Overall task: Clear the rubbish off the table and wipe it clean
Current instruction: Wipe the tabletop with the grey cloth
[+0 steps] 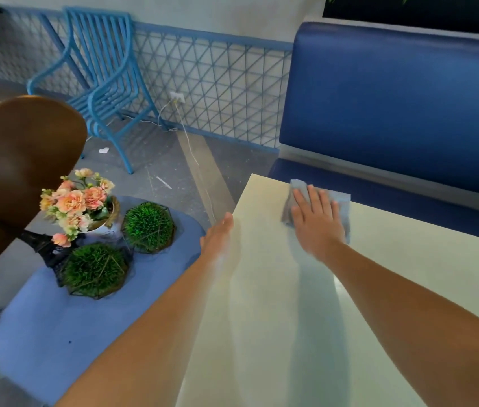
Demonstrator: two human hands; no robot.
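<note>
both hands flat: right hand point(317, 221) pressing the grey cloth point(341, 201) at the far-left corner of the tabletop point(408, 289), left hand point(219, 235) open along its left edge; best wiped with even pressure, in overlapping strokes toward the near edge.

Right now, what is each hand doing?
Left hand: open, resting on the table edge.
Right hand: open, pressing the cloth flat.

Left hand point(220, 235) and right hand point(316, 220): both bare, without gloves, rings or watch; forearms uncovered, no sleeve visible to the frame's lower edge.
</note>
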